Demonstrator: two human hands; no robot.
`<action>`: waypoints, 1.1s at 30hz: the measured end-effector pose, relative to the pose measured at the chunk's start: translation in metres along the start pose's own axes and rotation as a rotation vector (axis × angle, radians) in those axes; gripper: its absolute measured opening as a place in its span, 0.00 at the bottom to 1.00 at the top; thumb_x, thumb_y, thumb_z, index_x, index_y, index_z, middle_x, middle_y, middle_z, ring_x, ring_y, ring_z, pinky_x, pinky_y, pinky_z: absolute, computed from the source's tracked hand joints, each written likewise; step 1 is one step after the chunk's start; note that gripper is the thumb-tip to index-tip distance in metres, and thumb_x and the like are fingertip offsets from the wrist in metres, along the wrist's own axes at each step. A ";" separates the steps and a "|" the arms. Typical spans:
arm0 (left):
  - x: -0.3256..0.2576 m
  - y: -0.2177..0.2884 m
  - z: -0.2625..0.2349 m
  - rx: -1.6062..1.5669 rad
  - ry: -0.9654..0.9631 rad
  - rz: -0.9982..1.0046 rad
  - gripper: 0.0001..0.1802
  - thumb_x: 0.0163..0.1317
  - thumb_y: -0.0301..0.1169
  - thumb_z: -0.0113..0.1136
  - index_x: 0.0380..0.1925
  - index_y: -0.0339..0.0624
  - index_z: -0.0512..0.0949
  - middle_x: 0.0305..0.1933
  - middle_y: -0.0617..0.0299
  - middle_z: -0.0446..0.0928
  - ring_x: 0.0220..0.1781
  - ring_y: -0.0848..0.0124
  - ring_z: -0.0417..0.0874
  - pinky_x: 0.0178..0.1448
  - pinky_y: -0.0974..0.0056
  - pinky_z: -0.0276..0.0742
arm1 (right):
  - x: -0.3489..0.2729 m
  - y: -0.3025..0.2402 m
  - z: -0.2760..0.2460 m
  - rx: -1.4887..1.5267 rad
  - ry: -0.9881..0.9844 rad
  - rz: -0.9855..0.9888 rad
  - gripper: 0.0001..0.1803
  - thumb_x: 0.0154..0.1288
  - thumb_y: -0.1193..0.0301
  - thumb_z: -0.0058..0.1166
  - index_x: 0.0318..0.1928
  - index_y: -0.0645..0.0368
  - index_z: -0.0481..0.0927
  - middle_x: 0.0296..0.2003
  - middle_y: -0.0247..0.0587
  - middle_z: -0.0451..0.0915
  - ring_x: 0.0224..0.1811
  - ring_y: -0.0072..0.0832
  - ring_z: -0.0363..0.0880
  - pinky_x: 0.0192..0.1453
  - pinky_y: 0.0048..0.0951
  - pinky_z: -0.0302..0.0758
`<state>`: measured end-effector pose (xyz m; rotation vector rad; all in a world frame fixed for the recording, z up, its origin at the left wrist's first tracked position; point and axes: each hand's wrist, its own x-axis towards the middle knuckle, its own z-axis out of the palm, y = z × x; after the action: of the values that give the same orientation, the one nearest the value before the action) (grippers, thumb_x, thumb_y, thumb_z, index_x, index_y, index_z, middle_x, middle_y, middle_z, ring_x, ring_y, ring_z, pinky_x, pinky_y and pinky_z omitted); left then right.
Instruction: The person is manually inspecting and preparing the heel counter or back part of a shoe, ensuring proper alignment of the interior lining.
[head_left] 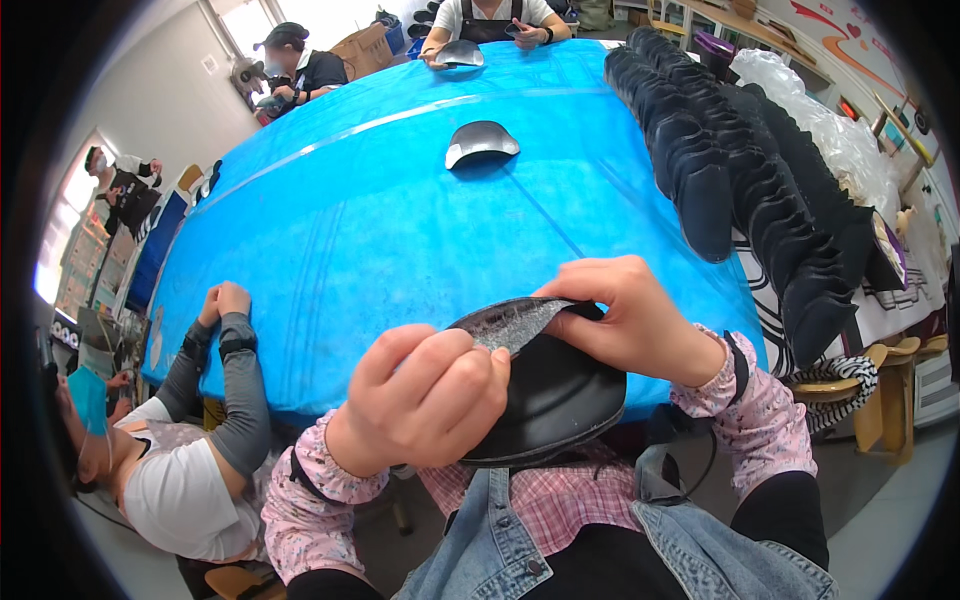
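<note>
Close in front of me, both hands hold a black, curved, moulded piece (555, 400) with a rounded edge; I cannot tell its exact kind. A silvery grey, speckled strip (522, 330) lies along its upper edge. My left hand (425, 395) is closed, fingers curled at the strip's near end, and its fingertips are partly hidden. The thumb and fingers of my right hand (625, 315) pinch the far upper edge, where strip and black rim meet. Farther off on the table rests a similar arched black piece (482, 138) with silvery ends.
A blue sheet (350, 220) covers the table. Long rows of stacked black curved pieces (700, 160) line its right side, beside clear plastic wrapping (800, 85). At left a co-worker rests clasped hands (225, 300) on the edge. Across, another person holds a similar piece (460, 54).
</note>
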<state>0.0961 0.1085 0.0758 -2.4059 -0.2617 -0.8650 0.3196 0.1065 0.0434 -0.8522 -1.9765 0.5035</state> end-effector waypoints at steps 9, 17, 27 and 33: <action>0.001 -0.021 0.006 -0.042 0.242 -0.347 0.11 0.45 0.26 0.71 0.27 0.48 0.77 0.29 0.66 0.76 0.30 0.68 0.79 0.34 0.65 0.75 | 0.020 -0.017 -0.006 0.107 -0.091 0.140 0.08 0.59 0.70 0.62 0.35 0.62 0.82 0.21 0.43 0.77 0.21 0.22 0.68 0.25 0.26 0.65; 0.001 -0.018 0.013 -0.194 0.259 -0.381 0.13 0.44 0.25 0.71 0.31 0.49 0.79 0.30 0.67 0.77 0.27 0.71 0.80 0.30 0.68 0.76 | 0.022 -0.028 -0.014 -0.108 -0.081 -0.008 0.09 0.58 0.66 0.59 0.37 0.57 0.80 0.22 0.50 0.78 0.23 0.45 0.77 0.27 0.37 0.71; 0.011 -0.018 0.019 -0.240 0.284 -0.384 0.12 0.46 0.25 0.70 0.32 0.45 0.77 0.30 0.63 0.76 0.25 0.67 0.78 0.26 0.66 0.72 | 0.016 -0.016 -0.015 -0.047 -0.106 -0.029 0.08 0.60 0.71 0.58 0.37 0.63 0.78 0.24 0.49 0.77 0.23 0.41 0.75 0.28 0.32 0.70; 0.016 -0.019 0.023 -0.351 0.285 -0.499 0.10 0.49 0.24 0.69 0.31 0.43 0.77 0.31 0.59 0.75 0.25 0.65 0.78 0.25 0.65 0.72 | 0.017 -0.011 -0.014 0.212 -0.107 0.047 0.09 0.60 0.70 0.59 0.38 0.62 0.78 0.24 0.48 0.76 0.20 0.34 0.72 0.26 0.32 0.68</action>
<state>0.1134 0.1375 0.0799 -2.5252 -0.6624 -1.5764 0.3214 0.1120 0.0672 -0.7526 -1.9609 0.7854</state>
